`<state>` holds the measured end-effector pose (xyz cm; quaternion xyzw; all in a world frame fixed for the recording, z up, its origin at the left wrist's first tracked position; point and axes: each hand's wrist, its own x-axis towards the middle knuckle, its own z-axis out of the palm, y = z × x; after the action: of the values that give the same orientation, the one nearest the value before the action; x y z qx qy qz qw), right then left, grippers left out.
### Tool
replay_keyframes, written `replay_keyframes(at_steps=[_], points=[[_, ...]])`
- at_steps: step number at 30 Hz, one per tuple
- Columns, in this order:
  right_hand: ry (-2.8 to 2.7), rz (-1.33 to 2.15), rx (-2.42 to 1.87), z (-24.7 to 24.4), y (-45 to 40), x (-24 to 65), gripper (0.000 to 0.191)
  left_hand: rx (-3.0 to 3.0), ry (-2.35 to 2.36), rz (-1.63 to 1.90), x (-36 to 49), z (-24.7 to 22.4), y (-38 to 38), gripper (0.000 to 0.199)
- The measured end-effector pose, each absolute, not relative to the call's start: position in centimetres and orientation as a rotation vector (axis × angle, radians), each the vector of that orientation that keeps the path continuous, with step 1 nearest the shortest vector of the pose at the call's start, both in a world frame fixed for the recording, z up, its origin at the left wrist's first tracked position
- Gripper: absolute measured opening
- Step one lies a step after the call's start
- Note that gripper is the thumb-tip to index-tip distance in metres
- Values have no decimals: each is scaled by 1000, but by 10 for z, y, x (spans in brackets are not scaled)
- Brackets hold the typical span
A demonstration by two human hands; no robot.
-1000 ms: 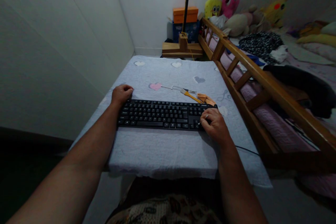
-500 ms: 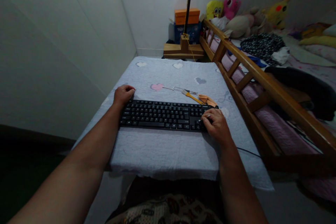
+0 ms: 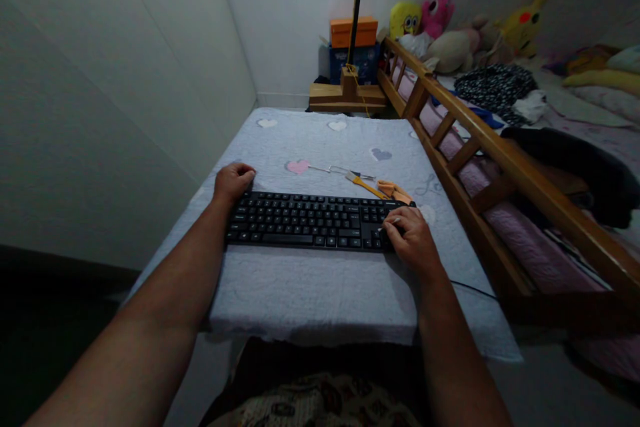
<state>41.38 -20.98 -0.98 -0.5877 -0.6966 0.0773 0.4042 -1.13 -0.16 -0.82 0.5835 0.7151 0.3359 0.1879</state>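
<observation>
Patterned cloth, left hand curled, grip unclear, right hand pinching stick over keyboard

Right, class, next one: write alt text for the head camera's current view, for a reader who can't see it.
A right hand holds a small white stick over the right end of a black computer keyboard, with the left hand at its far left corner. Beyond it, a yellow-handled brush lies on a heart-patterned cloth, beside a wooden bed rail.

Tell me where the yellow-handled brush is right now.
In the head view, the yellow-handled brush lies right of centre on the cloth-covered table, just beyond the keyboard and left of the folded orange cloth.
</observation>
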Motion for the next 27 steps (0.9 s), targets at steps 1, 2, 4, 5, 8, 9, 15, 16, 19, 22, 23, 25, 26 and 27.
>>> replay_keyframes(at_steps=[1,2,4,5,8,9,15,16,19,22,23,25,26,27], points=[[-1761,196,-1486,-10,-210,413,22,1642,2012,944,-12,-9,-1,15],[-1766,200,-1487,-10,-209,413,22,1641,2012,941,-12,-9,-1,16],[-1778,219,-1485,-9,-209,412,22,1641,2010,937,-13,-11,0,16],[-1785,227,-1485,-9,-209,412,22,1642,2008,936,-13,-11,0,17],[-1808,242,-1494,-9,-208,412,21,1647,2005,936,-14,-12,0,18],[-1813,242,-1497,-10,-208,412,20,1649,2004,935,-14,-12,0,18],[-1829,237,-1487,-11,-207,407,21,1643,2005,927,-14,-11,0,19],[-1830,236,-1485,-12,-207,406,22,1644,2001,925,-14,-10,0,18],[-1831,233,-1481,-11,-206,405,21,1653,1990,924,-14,-10,0,16],[-1818,231,-1482,-10,-206,406,20,1658,1990,942,-14,-9,-1,14],[-1808,228,-1486,-9,-206,407,20,1656,1992,947,-14,-9,-1,14],[-1789,225,-1497,-8,-207,409,20,1650,1996,946,-13,-8,-2,15],[-1781,221,-1502,-8,-207,410,20,1646,1998,942,-13,-8,-2,15],[-1774,216,-1506,-8,-207,411,20,1642,2001,938,-13,-8,-2,16]])
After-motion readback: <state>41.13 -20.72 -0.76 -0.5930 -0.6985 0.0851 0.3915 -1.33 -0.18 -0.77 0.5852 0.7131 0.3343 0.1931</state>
